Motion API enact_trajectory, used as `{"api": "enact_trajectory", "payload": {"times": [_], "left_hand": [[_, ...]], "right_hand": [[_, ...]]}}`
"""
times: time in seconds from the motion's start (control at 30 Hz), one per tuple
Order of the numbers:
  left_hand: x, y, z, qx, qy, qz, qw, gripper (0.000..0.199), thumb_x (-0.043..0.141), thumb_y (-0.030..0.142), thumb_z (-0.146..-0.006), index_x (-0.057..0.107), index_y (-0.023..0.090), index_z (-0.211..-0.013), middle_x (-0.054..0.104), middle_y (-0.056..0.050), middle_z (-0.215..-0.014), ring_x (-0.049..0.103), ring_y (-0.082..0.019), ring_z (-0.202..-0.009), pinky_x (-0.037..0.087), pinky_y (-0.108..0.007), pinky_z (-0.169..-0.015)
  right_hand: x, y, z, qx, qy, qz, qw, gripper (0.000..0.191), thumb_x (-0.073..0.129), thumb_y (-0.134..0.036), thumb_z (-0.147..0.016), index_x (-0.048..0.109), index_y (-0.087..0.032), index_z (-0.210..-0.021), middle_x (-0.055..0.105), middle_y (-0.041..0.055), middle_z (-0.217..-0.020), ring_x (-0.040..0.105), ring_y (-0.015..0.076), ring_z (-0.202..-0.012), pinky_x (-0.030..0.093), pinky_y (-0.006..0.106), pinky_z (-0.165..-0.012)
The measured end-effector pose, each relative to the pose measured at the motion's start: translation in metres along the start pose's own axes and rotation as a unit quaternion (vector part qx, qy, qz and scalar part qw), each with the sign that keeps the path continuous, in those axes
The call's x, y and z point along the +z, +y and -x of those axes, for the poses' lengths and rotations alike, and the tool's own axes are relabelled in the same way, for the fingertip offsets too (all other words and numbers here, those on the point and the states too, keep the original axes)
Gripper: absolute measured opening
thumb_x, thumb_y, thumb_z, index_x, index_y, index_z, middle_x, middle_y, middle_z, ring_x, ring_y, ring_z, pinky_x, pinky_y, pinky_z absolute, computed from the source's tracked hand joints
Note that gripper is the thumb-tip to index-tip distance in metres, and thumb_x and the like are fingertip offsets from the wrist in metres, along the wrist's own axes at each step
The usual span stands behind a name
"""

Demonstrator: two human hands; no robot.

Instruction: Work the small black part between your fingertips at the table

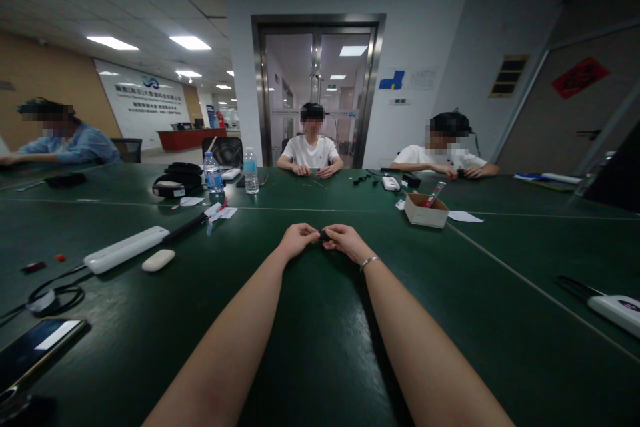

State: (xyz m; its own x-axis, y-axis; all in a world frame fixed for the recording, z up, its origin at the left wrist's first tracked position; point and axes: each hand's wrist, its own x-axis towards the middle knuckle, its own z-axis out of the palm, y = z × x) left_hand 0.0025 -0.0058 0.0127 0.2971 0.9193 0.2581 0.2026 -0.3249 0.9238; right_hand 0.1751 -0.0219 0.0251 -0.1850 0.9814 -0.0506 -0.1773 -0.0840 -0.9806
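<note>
Both arms reach forward over the dark green table point(320, 347). My left hand point(299, 240) and my right hand point(345, 241) meet near the middle, fingers closed in a pinch. Between them is a small black piece point(324, 235), too small and too covered by the fingers to name. The right fingers wrap round most of it, while the left fingertips press at its left end. A silvery bracelet point(369, 262) circles my right wrist.
Left lie a white power strip point(127, 250), a white oval case point(159, 260) and a phone point(40, 350). Ahead stand two water bottles point(251, 172) and a small cardboard box point(426, 212). Several people sit opposite, including one person point(311, 147) straight across.
</note>
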Motion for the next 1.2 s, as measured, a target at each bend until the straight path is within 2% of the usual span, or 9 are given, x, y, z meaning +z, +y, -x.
{"api": "enact_trajectory", "payload": {"times": [0.33,0.53,0.73,0.83,0.97,1.07,1.2], "left_hand": [[0.0022,-0.004,-0.0067,-0.036,-0.005,0.016,0.999,0.029,0.058,0.041,-0.075,0.058,0.012,-0.073,0.063,-0.003,-0.06,0.055,-0.011,-0.052,0.043,-0.024,-0.055],[0.0008,-0.0026,-0.0064,-0.047,-0.004,-0.025,0.999,0.035,0.053,0.047,-0.076,0.057,0.013,-0.071,0.061,-0.001,-0.053,0.054,-0.011,-0.047,0.041,-0.022,-0.05],[0.0011,-0.0051,-0.0069,-0.033,0.009,-0.054,0.998,0.038,0.049,0.051,-0.077,0.057,0.014,-0.07,0.061,-0.002,-0.056,0.055,-0.011,-0.05,0.042,-0.022,-0.052],[0.0024,-0.0045,-0.0069,-0.021,0.023,-0.049,0.998,0.034,0.051,0.047,-0.078,0.058,0.014,-0.072,0.062,-0.002,-0.059,0.056,-0.011,-0.054,0.042,-0.022,-0.053],[0.0037,-0.0017,-0.0058,0.006,0.017,-0.003,1.0,0.019,0.058,0.031,-0.076,0.059,0.014,-0.082,0.064,-0.004,-0.073,0.059,-0.012,-0.065,0.046,-0.024,-0.063],[0.0037,-0.0001,-0.0045,0.027,0.015,0.018,0.999,0.015,0.062,0.022,-0.072,0.059,0.013,-0.084,0.065,-0.005,-0.081,0.06,-0.014,-0.074,0.047,-0.027,-0.072],[0.0024,0.001,-0.0028,0.028,0.015,0.019,0.999,0.016,0.066,0.019,-0.069,0.059,0.013,-0.082,0.065,-0.005,-0.08,0.061,-0.014,-0.075,0.048,-0.03,-0.076]], "right_hand": [[-0.0027,0.0003,0.002,-0.028,-0.039,0.002,0.999,0.018,0.053,0.005,-0.081,0.06,-0.01,-0.089,0.062,0.0038,-0.079,0.064,0.0096,-0.06,0.057,0.019,-0.06],[-0.0038,0.0005,0.001,-0.032,-0.046,0.007,0.998,0.022,0.056,0.006,-0.078,0.061,-0.011,-0.092,0.062,0.0052,-0.088,0.065,0.01,-0.064,0.057,0.019,-0.063],[-0.0027,-0.0012,0.002,-0.027,-0.048,-0.003,0.998,0.022,0.058,0.006,-0.077,0.061,-0.011,-0.091,0.062,0.0047,-0.085,0.066,0.0115,-0.067,0.057,0.02,-0.063],[-0.0017,-0.0006,0.0015,-0.024,-0.042,-0.008,0.999,0.016,0.06,0.001,-0.079,0.06,-0.01,-0.091,0.063,0.0053,-0.08,0.066,0.0123,-0.062,0.057,0.02,-0.058],[-0.0015,0.0014,-0.0015,-0.005,-0.011,0.005,1.0,0.003,0.057,-0.008,-0.086,0.057,-0.007,-0.088,0.064,0.0078,-0.067,0.065,0.0139,-0.055,0.056,0.018,-0.052],[-0.0014,0.0021,-0.003,0.004,-0.004,0.013,1.0,0.006,0.055,-0.011,-0.088,0.055,-0.006,-0.085,0.063,0.0091,-0.061,0.065,0.0145,-0.053,0.055,0.018,-0.05],[0.0008,-0.0002,-0.0012,0.011,-0.002,0.017,1.0,0.015,0.056,-0.017,-0.088,0.055,-0.007,-0.077,0.059,0.0054,-0.052,0.064,0.0147,-0.049,0.056,0.019,-0.05]]}}
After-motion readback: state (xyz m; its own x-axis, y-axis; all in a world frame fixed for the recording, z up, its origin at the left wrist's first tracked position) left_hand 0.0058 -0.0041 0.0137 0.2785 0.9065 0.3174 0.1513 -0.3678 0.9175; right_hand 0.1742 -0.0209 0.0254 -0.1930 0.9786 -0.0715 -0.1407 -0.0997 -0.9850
